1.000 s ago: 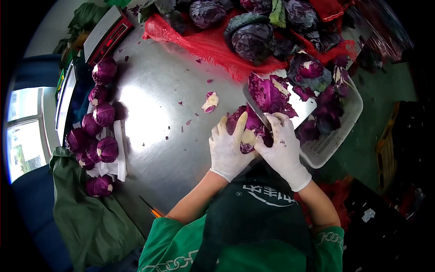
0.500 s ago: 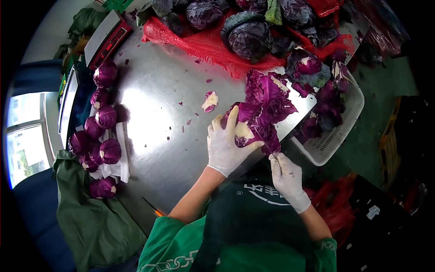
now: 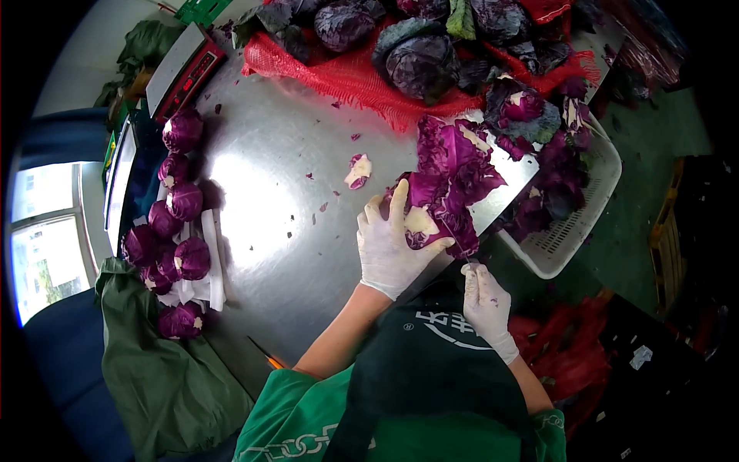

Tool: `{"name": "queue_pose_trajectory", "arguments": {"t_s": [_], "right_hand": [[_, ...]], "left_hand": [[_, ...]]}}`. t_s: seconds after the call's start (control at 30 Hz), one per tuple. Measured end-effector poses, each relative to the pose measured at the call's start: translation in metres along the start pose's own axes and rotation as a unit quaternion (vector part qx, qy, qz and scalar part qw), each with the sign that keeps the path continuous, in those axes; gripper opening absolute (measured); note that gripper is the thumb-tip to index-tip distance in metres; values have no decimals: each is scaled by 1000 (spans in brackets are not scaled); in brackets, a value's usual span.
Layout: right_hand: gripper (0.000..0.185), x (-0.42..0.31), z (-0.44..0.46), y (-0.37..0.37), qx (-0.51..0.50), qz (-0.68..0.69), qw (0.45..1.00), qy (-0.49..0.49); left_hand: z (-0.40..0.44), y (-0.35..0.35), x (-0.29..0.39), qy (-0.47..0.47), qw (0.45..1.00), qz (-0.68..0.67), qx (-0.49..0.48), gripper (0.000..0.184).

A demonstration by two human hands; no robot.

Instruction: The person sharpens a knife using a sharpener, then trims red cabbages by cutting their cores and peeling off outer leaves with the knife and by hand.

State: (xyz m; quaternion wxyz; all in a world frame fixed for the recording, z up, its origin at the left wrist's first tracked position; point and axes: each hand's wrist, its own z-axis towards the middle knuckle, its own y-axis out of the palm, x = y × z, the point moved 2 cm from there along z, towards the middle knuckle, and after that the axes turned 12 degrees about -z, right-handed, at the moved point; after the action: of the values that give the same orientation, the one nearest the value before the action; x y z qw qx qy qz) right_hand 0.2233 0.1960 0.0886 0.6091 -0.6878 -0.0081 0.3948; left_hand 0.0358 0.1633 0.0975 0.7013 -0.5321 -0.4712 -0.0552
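My left hand, in a white glove, grips a purple cabbage head with a pale cut stem facing up. Its thumb and fingers spread around the near and left sides. My right hand, also gloved, is closed just below the loose outer leaves. Its fingertips pinch something small and dark at the leaves' lower edge, too hidden to name. Larger purple leaves lie beyond the head. A cut stem piece rests on the metal table.
Several trimmed cabbages line the left side by a red-fronted scale. Untrimmed cabbages lie on red mesh at the back. A white basket with leaves stands right. An orange-handled tool lies near the front edge.
My right hand has drawn back from the cabbage toward my body, and the blade seen beside it earlier no longer shows. Outer leaves now hang down at the head's right side. My left hand keeps its hold.
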Motion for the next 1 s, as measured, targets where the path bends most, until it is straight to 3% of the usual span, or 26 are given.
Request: {"name": "queue_pose_trajectory", "arguments": {"t_s": [0.3, 0.37, 0.43, 0.5, 0.57, 0.6, 0.63, 0.67, 0.7, 0.8, 0.87, 1.0], "right_hand": [[14, -1, -2, -6, -16, 21, 999, 35], [16, 17, -1, -5, 60, 71, 995, 44], [20, 76, 1, -22, 64, 176, 942, 277], [20, 66, 23, -53, 57, 176, 931, 316], [18, 38, 43, -49, 30, 210, 945, 249], [20, 21, 58, -42, 64, 95, 990, 87], [31, 6, 68, -38, 61, 5, 998, 0], [42, -19, 84, -36, 7, 44, 999, 3], [47, -31, 95, -27, 18, 42, 998, -37], [48, -41, 118, -7, -19, -15, 997, -75], [48, -31, 127, -1, -97, 63, 989, -96], [44, -30, 129, -8, -90, -11, 983, -160]], "left_hand": [[-1, -1, 9, -1, 1000, 28, -1, 108], [-4, -1, 6, -11, 1000, 28, -3, 108], [-6, 1, -3, -8, 1000, -8, 29, 105], [-1, -2, 1, -18, 1000, 0, 18, 105], [-2, -1, 6, -26, 1000, 3, 1, 104], [-2, 0, 8, -22, 999, 23, -1, 105], [-2, 0, 10, -20, 999, 46, -2, 105], [-2, -1, 10, -16, 999, 48, 5, 104], [-2, 0, 8, -16, 998, 52, 7, 104], [-2, 1, 5, -17, 999, 26, 11, 98], [1, -2, 5, -23, 999, 26, 2, 97], [0, 0, 8, -26, 999, 36, -7, 96]]}}
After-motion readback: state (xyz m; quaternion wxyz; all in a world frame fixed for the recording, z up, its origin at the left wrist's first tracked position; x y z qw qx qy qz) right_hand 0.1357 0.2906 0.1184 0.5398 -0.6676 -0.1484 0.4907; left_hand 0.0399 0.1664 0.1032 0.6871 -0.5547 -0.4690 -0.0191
